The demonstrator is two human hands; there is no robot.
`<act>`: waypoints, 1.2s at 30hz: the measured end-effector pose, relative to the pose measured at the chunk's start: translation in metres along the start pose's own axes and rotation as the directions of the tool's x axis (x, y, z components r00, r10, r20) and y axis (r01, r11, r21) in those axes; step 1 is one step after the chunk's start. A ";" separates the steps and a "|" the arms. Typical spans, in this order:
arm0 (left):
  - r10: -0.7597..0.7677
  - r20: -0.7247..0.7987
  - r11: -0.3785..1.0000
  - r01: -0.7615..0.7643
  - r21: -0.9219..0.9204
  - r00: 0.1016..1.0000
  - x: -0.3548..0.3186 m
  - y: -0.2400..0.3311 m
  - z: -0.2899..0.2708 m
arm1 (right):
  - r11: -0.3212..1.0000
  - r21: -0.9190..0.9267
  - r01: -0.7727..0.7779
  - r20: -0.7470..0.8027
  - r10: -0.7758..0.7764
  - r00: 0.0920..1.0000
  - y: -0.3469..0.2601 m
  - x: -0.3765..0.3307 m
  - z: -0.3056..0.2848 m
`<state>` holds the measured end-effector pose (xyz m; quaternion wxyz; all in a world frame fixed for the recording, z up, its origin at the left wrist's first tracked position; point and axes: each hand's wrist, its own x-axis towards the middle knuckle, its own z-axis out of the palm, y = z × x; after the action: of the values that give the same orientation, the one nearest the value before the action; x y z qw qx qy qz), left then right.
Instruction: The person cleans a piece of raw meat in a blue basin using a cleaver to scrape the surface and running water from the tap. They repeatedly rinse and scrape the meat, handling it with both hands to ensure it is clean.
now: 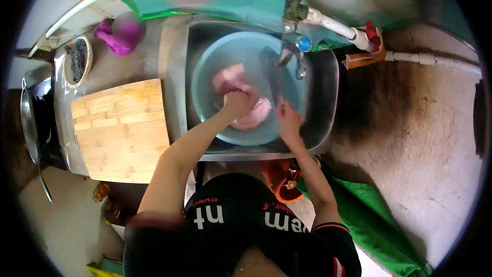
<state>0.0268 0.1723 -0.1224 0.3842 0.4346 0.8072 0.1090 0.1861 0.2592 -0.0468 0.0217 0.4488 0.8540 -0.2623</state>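
Observation:
A light blue plastic basin [205,66] sits inside a metal sink. Pale pink raw meat [256,115] lies in it, with another lump reaching up toward the basin's middle. My left hand [240,103] is closed on the meat, its fingertips partly hidden. At the basin's right side, my right hand [288,122] is wrapped round the handle of a knife [272,74]. The knife's dark blade points away from me over the basin and is smeared by motion. A gap separates the blade from the meat.
A metal faucet [301,66] overhangs the sink's [328,107] far right. Left of the sink are a wooden cutting board [120,131], a purple cloth [114,40] and a bowl with a dark scouring pad [77,61]. A wok [31,120] stands at far left; an orange bucket [284,190] sits below.

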 end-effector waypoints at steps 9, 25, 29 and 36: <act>-0.026 0.462 -0.215 0.446 -0.869 0.887 0.001 -0.029 0.009 | 0.984 -0.132 0.116 0.145 -0.097 0.985 -0.014 0.029 -0.015; -0.193 0.238 -0.277 0.179 -0.944 0.952 -0.046 -0.019 0.007 | 0.564 0.012 0.826 -0.210 -0.806 0.553 -0.121 -0.003 -0.041; -0.162 0.250 -0.187 0.219 -0.957 0.954 -0.073 -0.013 -0.026 | 0.395 0.098 0.913 -0.101 -0.909 0.404 -0.196 -0.016 -0.005; 0.080 0.225 -0.192 0.236 -0.953 0.971 -0.081 -0.024 -0.021 | 0.261 -0.038 0.965 0.003 -0.965 0.261 -0.266 -0.010 0.073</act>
<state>0.0234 0.0975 -0.0770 0.6652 -0.0619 0.4101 0.6209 -0.0296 0.0949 0.0072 -0.1441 -0.1604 0.9551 -0.2031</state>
